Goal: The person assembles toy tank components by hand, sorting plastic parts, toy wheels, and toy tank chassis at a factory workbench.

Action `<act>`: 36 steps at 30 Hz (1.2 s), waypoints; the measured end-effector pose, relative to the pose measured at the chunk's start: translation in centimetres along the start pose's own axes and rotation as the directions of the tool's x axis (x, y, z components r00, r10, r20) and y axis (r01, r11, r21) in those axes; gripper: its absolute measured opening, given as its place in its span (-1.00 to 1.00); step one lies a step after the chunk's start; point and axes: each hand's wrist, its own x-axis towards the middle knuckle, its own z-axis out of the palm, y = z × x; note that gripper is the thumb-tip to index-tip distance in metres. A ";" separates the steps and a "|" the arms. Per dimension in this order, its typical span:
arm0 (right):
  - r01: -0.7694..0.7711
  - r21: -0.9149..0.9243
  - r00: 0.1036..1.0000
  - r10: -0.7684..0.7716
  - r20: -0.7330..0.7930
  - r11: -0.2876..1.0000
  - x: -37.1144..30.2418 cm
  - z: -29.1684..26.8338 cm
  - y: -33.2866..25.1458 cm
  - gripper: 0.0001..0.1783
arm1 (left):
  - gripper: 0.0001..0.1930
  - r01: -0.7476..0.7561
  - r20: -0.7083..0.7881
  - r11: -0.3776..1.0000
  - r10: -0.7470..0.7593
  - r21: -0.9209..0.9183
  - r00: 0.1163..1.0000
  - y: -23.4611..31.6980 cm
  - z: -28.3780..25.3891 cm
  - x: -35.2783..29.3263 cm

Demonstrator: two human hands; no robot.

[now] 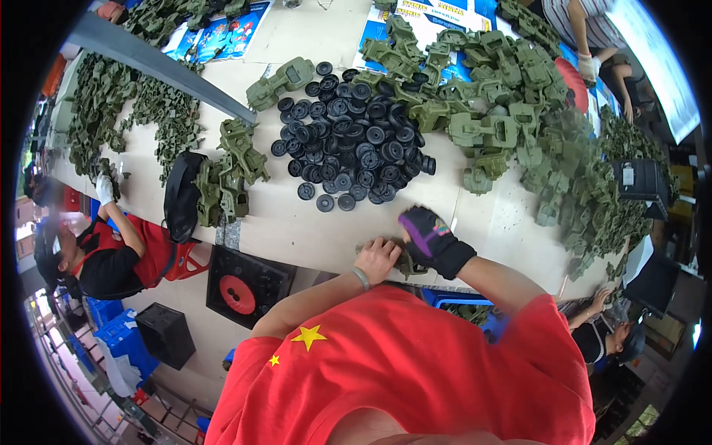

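My left hand (378,258), bare with a band at the wrist, is closed on an olive-green plastic toy vehicle body (406,264) at the table's near edge. My right hand (434,243), in a black and purple glove, is closed against the same piece from the right. Both hands hide much of it. Just beyond them lies a heap of small black toy wheels (345,137). More green vehicle bodies (482,130) are piled to the right of the wheels, and several others (230,174) sit to the left.
A grey metal post (170,70) slants across the far left. Beside the left bodies is a black bag (183,196). Small green parts (159,119) cover the far left. A black box with a red disc (248,285) stands below the table edge. Co-workers (111,252) work around the table.
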 end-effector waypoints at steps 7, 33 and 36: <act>-0.107 -0.205 0.811 -0.034 -0.584 0.973 17.2 -9.6 7.4 -0.22 | -0.58 -0.009 -0.026 1.000 0.009 -0.009 1.000 0.0 0.4 -0.2; 0.029 0.063 0.980 -0.041 0.194 0.998 17.4 -13.5 7.6 -0.73 | -0.73 0.039 -0.124 0.999 -0.038 0.007 0.992 0.3 -0.2 -0.1; -0.126 0.272 0.982 0.081 0.170 0.954 16.7 -15.1 7.2 -0.73 | -0.75 0.053 -0.023 0.998 -0.054 -0.017 0.998 0.3 -0.4 -0.2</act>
